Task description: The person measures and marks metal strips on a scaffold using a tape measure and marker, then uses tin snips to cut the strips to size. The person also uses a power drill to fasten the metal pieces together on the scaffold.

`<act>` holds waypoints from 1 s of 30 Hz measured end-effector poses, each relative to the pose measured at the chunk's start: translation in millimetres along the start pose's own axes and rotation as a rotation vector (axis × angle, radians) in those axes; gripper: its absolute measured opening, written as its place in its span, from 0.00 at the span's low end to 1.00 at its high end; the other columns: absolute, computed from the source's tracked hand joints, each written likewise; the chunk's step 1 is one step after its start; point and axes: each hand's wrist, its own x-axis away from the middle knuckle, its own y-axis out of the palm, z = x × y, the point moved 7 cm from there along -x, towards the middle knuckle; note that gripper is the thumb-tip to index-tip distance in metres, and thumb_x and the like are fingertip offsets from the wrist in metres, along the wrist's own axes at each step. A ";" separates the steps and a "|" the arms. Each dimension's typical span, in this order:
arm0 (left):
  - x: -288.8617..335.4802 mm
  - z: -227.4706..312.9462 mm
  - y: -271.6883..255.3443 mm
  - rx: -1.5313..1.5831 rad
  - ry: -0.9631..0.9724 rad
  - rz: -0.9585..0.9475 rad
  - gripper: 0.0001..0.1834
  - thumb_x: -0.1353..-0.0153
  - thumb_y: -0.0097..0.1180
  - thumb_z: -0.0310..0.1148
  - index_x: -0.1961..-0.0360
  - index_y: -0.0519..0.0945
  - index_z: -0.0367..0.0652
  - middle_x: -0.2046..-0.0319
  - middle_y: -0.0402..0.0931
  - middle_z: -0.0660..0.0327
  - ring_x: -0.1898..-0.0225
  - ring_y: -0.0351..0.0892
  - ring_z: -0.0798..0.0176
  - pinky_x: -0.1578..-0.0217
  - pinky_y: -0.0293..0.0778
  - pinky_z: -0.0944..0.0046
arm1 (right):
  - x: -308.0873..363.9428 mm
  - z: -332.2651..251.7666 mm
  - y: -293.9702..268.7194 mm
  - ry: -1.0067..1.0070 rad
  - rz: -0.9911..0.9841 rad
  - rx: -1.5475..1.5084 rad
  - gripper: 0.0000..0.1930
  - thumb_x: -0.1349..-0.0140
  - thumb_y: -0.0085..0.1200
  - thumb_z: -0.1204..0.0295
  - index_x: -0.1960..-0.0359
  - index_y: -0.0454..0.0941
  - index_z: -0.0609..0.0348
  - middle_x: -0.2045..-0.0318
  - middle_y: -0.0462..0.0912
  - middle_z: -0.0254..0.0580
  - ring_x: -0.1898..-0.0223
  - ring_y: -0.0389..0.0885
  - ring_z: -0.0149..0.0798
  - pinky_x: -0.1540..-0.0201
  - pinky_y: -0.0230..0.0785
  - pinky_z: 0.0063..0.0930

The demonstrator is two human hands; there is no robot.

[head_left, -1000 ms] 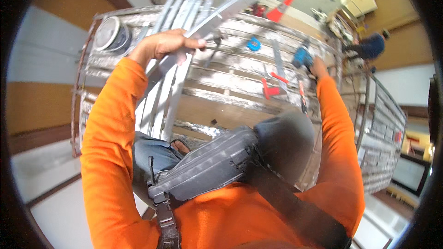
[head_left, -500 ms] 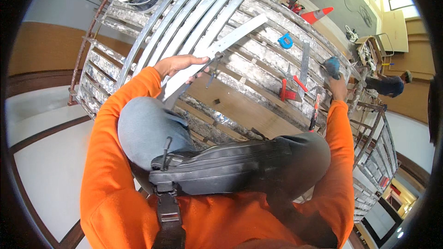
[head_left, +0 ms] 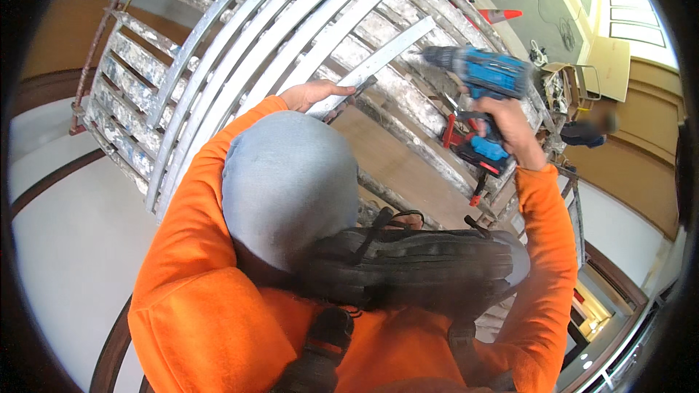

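My left hand (head_left: 314, 94) is closed on a galvanized metal channel (head_left: 389, 52), thumb on top and the other fingers mostly hidden underneath. A small dark clamp-like piece (head_left: 362, 87) sits on the channel by the thumb. My right hand (head_left: 510, 127) grips a blue and black cordless drill (head_left: 491, 73) by its handle. The drill's nose points left, close to the channel's far end; I cannot tell whether the bit touches it. Red-handled snips (head_left: 453, 125) lie partly hidden behind the drill.
Several long metal channels (head_left: 269, 36) lie side by side on paint-splashed scaffold planks (head_left: 135, 76). A brown board (head_left: 397, 149) covers planks before my knees. A red-handled tool (head_left: 478, 191) lies near my right knee. Beyond the platform edge stand an orange cone (head_left: 501, 15) and a blurred person (head_left: 586, 127).
My right hand has lifted the drill from the platform's right side and swung it left toward the channel. My left hand still holds the channel. The view has shifted, and my left knee appears higher.
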 end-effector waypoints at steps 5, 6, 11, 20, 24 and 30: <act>8.0 -0.9 2.5 0.110 -0.034 0.055 0.17 0.30 0.60 0.50 0.60 0.81 0.45 0.76 0.74 0.71 0.83 0.70 0.76 0.82 0.69 0.73 | -29.1 3.8 78.0 0.060 -0.033 0.060 0.14 0.43 0.58 0.78 0.54 0.85 0.62 0.71 0.84 0.34 0.85 0.71 0.27 0.81 0.63 0.23; 11.3 0.5 3.0 0.100 -0.040 0.071 0.17 0.30 0.61 0.49 0.61 0.81 0.46 0.76 0.74 0.72 0.83 0.69 0.77 0.83 0.68 0.74 | -32.7 4.6 87.1 0.037 -0.027 0.027 0.13 0.43 0.59 0.79 0.56 0.84 0.62 0.70 0.84 0.34 0.85 0.70 0.27 0.83 0.62 0.24; -5.8 -4.2 -8.2 -0.022 -0.002 0.045 0.22 0.30 0.59 0.54 0.61 0.80 0.44 0.73 0.76 0.68 0.81 0.72 0.73 0.79 0.72 0.69 | -40.6 2.3 98.0 -0.005 -0.024 0.063 0.13 0.44 0.57 0.80 0.56 0.82 0.64 0.72 0.82 0.34 0.86 0.70 0.28 0.84 0.61 0.24; 1.1 0.1 -5.7 -0.077 0.022 0.056 0.20 0.31 0.61 0.52 0.63 0.81 0.45 0.76 0.73 0.72 0.80 0.69 0.76 0.77 0.69 0.72 | -40.2 -1.2 103.4 0.006 -0.052 0.087 0.13 0.43 0.55 0.81 0.55 0.82 0.64 0.72 0.82 0.35 0.87 0.70 0.29 0.85 0.62 0.26; 4.6 3.1 -4.4 -0.074 0.014 0.064 0.20 0.32 0.62 0.52 0.63 0.81 0.45 0.76 0.73 0.72 0.80 0.70 0.76 0.77 0.69 0.72 | -43.8 3.5 99.3 -0.022 -0.054 0.100 0.14 0.43 0.56 0.80 0.54 0.83 0.64 0.68 0.84 0.34 0.86 0.71 0.29 0.84 0.62 0.25; 4.4 2.7 -5.7 -0.065 0.018 0.072 0.20 0.32 0.62 0.52 0.63 0.81 0.44 0.76 0.74 0.70 0.80 0.71 0.75 0.77 0.70 0.71 | -49.2 2.3 95.6 -0.012 -0.092 0.233 0.13 0.42 0.58 0.78 0.54 0.83 0.62 0.65 0.85 0.33 0.84 0.70 0.26 0.82 0.63 0.24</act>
